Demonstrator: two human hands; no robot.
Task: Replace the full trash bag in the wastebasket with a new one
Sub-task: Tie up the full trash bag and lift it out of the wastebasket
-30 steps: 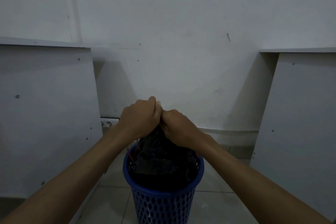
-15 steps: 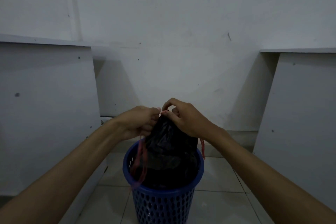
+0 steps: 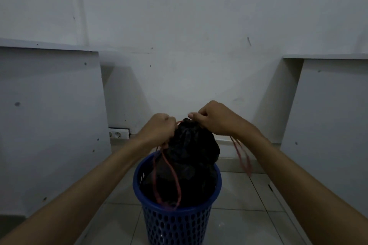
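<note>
A full black trash bag (image 3: 189, 157) stands in a blue perforated wastebasket (image 3: 177, 223) on the tiled floor, its gathered neck rising above the rim. Red drawstrings run from that neck. My left hand (image 3: 159, 127) grips the left drawstring loop (image 3: 167, 181), which hangs down over the bag into the basket. My right hand (image 3: 214, 120) pinches the bag's neck and the right drawstring loop (image 3: 243, 157), which dangles free beside the basket. The two hands sit on either side of the neck, a little apart.
White panels stand close on the left (image 3: 49, 125) and right (image 3: 328, 125) of the basket, with a white wall (image 3: 189, 45) behind. A double power socket (image 3: 118, 134) sits low on the wall. Pale floor tiles (image 3: 243, 205) surround the basket.
My hands have drawn apart from being pressed together over the bag's neck. The red drawstrings have been pulled out and now hang in long loops; the bag's top is cinched.
</note>
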